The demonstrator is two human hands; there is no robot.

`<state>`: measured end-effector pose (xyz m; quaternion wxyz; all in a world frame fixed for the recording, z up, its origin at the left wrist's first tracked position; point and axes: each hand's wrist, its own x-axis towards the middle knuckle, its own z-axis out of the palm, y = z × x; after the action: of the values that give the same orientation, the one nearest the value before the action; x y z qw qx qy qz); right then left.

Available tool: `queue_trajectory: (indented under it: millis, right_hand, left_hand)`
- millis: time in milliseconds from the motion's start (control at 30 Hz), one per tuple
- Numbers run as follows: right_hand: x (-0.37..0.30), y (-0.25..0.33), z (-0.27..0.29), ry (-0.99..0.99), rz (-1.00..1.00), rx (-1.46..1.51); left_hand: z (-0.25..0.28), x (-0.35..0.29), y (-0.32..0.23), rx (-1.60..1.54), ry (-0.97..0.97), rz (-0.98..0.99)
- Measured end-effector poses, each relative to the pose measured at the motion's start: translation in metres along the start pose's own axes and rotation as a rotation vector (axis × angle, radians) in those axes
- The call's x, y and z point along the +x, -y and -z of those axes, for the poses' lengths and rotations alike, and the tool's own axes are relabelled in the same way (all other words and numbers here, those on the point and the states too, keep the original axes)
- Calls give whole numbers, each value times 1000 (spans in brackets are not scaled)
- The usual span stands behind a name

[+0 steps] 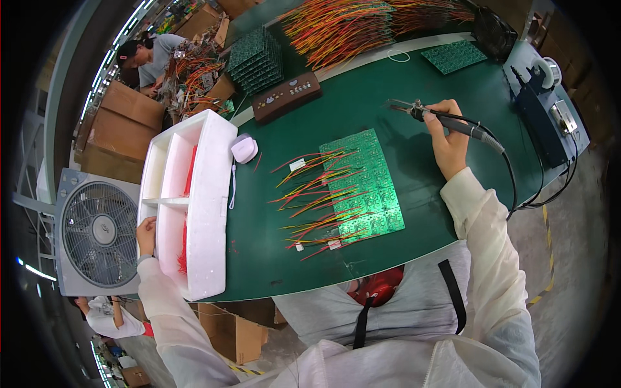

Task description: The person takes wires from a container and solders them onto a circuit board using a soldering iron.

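In my right hand (449,139) is a grey soldering iron (462,127) with a metal attachment near its tip, which points left above the mat. My fingers are wrapped round its handle. My left hand (147,237) is at the left rim of a white foam box (217,194), its fingers closed on the edge and partly hidden. Red wires (184,249) lie in the box's compartments. Between my hands a green circuit board panel (369,184) lies flat, with red, yellow and black wires (317,194) sticking out leftward in several bunches.
A brown block (286,97) and a pale lilac case (244,149) stand near the box. Behind are stacked boards (255,61) and a wired-board heap (343,29). At right is a dark blue soldering unit (540,119); a fan (100,223) stands left. Co-workers (152,58) sit beyond.
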<state>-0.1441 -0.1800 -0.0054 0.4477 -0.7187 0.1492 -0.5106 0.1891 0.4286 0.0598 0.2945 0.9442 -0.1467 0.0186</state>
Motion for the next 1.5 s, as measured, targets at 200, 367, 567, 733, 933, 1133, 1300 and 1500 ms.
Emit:
queue_trajectory:
  millis: [200,367,567,733,933,1133,1300,1500]
  right_hand:
    - [1,-4,-1,12,-19,15]
    - [1,-1,1,14,-21,-9]
    - [0,-3,-2,23,-12,-8]
    - [1,1,-1,25,-5,-2]
    - [0,-3,3,35,5,-16]
    - [2,-3,1,50,29,3]
    - [3,-1,1,45,31,-12]
    - [-2,5,-5,40,-105,180]
  left_hand:
    - [14,-16,-17,146,-7,226]
    - [15,-22,-20,272,-79,107]
    - [21,-29,-25,191,-210,128]
    - [24,-27,-35,-70,-179,220]
    - [-16,-53,-145,-905,-96,90]
    - [-91,-157,-267,-1083,340,-72]
    - [-200,-220,-328,-980,719,28]
    - [-265,-224,-357,-570,573,-288]
